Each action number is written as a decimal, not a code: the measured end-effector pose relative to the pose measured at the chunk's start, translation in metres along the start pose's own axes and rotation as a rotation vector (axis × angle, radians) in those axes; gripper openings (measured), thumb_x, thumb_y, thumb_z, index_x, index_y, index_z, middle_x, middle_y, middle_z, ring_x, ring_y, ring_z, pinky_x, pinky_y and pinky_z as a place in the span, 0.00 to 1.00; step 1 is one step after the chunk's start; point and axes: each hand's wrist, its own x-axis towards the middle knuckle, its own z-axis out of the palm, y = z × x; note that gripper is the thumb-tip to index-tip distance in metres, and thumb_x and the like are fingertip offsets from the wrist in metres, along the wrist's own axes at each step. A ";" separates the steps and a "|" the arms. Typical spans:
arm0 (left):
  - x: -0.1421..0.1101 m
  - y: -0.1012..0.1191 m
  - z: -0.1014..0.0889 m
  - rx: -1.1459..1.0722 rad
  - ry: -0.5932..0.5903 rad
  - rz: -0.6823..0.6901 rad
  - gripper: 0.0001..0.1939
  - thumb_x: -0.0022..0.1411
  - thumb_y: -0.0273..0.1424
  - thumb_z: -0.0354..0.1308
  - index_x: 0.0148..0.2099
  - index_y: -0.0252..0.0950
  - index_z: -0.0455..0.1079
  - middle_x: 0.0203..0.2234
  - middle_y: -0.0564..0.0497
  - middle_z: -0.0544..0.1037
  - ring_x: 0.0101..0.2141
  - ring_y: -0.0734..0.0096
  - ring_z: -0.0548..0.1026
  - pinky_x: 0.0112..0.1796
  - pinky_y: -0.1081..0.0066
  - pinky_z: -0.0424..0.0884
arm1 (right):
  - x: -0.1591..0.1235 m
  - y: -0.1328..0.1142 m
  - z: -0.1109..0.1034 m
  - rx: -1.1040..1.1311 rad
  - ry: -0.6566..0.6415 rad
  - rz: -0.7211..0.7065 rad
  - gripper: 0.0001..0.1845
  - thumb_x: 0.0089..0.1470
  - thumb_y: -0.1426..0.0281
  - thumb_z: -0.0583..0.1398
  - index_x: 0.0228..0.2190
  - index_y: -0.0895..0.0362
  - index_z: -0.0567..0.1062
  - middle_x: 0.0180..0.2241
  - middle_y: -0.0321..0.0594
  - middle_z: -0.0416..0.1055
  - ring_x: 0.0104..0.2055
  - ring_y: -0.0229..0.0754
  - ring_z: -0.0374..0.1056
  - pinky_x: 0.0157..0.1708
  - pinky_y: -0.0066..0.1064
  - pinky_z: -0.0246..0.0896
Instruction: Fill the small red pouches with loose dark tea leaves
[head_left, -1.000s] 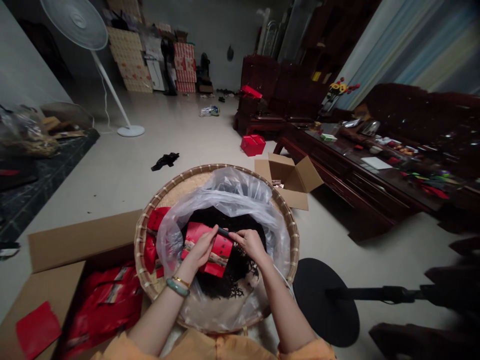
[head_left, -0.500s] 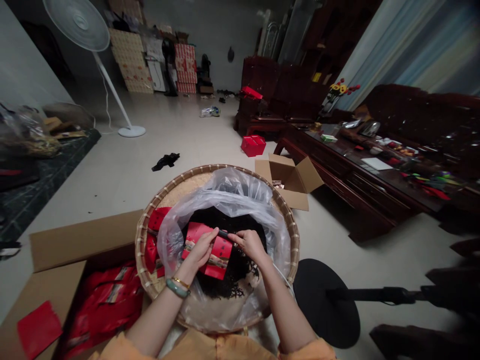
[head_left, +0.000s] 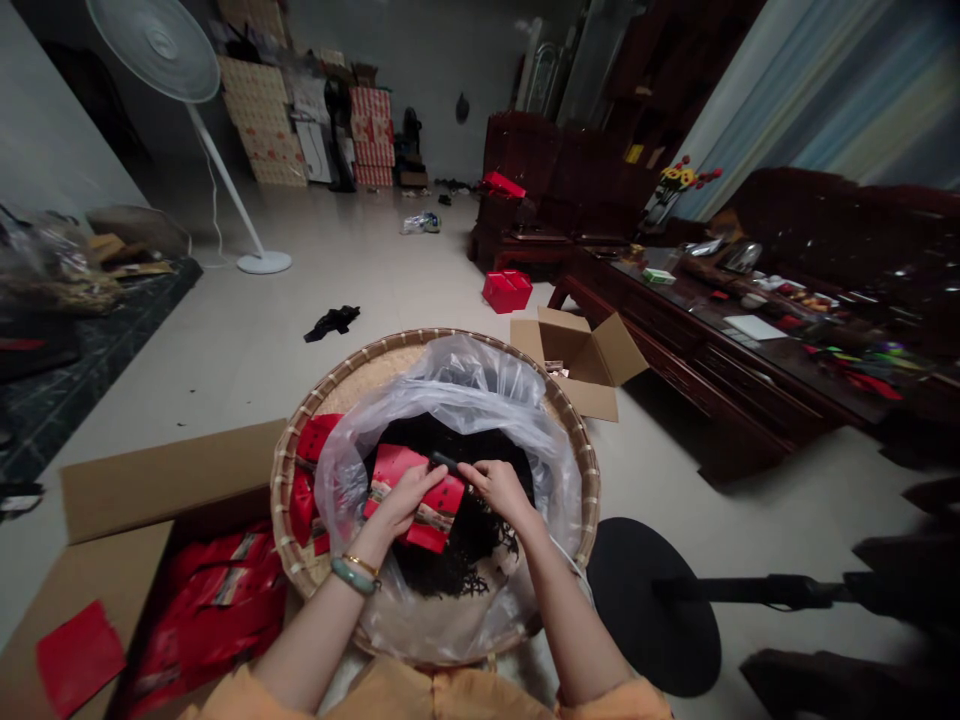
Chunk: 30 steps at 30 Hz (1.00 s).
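My left hand (head_left: 407,497) is closed on a red printed packet (head_left: 390,463), thumb on top, over the middle of the basket. My right hand (head_left: 499,488) pinches a short black bar (head_left: 444,462), which lies along the packet's upper edge close to my left thumb. What the bar is, I cannot make out. Beneath both hands, dark, curly dried strips (head_left: 457,432) fill a clear plastic bag (head_left: 556,470). That bag sits open inside a round woven basket (head_left: 591,480). More red packets (head_left: 304,500) lie between bag and basket rim on the left.
An open carton (head_left: 105,560) of red packets stands at lower left, a red piece on its flap. Another open carton (head_left: 577,355) is beyond the basket. A black round base with a pole (head_left: 652,600) stands at right, near a dark wooden table (head_left: 712,370). A white fan (head_left: 262,262) stands far left.
My left thumb has shifted down slightly, and more of the black bar's left end shows. The packet's lower edge has risen a little. My right hand is nearly still.
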 end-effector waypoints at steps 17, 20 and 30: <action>0.000 -0.001 0.008 -0.077 0.227 0.037 0.17 0.43 0.39 0.66 0.28 0.34 0.66 0.18 0.53 0.76 0.19 0.72 0.75 0.23 0.73 0.72 | 0.009 0.049 0.009 -0.343 0.344 0.169 0.24 0.53 0.54 0.56 0.45 0.58 0.72 0.42 0.51 0.72 0.44 0.50 0.66 0.40 0.34 0.57; 0.001 -0.004 0.011 -0.060 0.222 0.070 0.17 0.43 0.41 0.66 0.27 0.34 0.66 0.18 0.53 0.76 0.20 0.72 0.74 0.24 0.73 0.71 | 0.006 0.031 0.017 -0.088 0.394 -0.006 0.18 0.55 0.57 0.55 0.39 0.57 0.75 0.38 0.46 0.73 0.40 0.45 0.67 0.40 0.33 0.58; 0.000 -0.002 0.012 -0.048 0.219 0.127 0.18 0.40 0.41 0.67 0.23 0.33 0.66 0.18 0.54 0.73 0.21 0.75 0.71 0.25 0.75 0.67 | 0.005 0.002 0.036 0.374 0.329 -0.119 0.16 0.47 0.61 0.61 0.16 0.57 0.72 0.19 0.35 0.67 0.23 0.36 0.62 0.25 0.26 0.54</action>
